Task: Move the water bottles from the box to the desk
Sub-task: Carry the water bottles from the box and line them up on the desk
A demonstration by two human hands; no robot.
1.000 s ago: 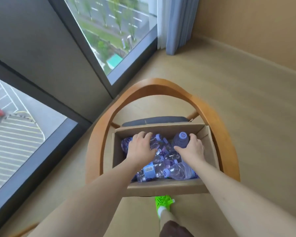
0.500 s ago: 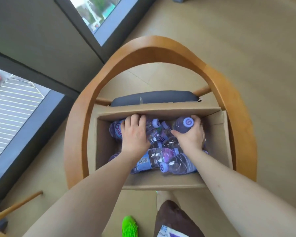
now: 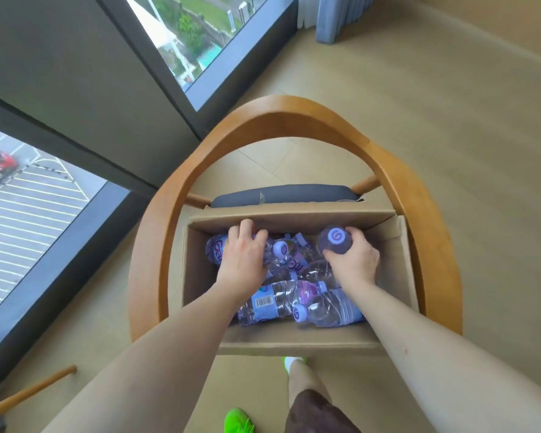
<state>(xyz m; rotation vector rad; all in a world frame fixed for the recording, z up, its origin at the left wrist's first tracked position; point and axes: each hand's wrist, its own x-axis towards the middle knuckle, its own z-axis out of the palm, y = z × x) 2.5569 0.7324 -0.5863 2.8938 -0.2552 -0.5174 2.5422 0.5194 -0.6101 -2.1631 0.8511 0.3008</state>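
Pickup step — water bottles (image 3: 294, 303) were still piled inside the box (image 3: 297, 340). Left hand (image 3: 245, 260) was clamped on a lying bottle (image 3: 216, 246); right hand (image 3: 353, 257) gripped an upright bottle (image 3: 335, 240) — lift-out judged next.

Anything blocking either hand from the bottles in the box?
No. The box is open on top; the left hand is on a lying bottle and the right hand grips an upright bottle.
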